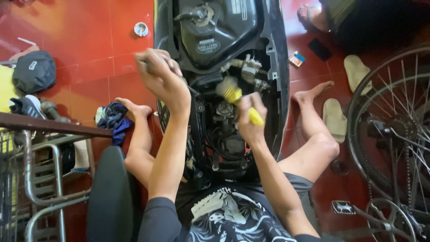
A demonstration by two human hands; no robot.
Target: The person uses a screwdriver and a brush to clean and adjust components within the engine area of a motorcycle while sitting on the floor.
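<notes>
I sit on a red tiled floor with an opened motor scooter (273, 67) between my legs. My right hand (250, 117) grips the yellow handle of a paintbrush (233, 93), whose pale bristles touch the engine parts (224, 130) below the black fuel tank (215, 27). My left hand (162, 76) is raised and closed at the scooter's left edge; it is blurred, and whether it holds anything is not visible.
A bicycle wheel (394, 125) stands at the right, with pale slippers (333, 118) beside my right foot. A dark blue rag (113, 120) lies by my left foot. A metal rack (40, 179) and black seat (109, 197) are at lower left. Another person's foot (311, 15) is top right.
</notes>
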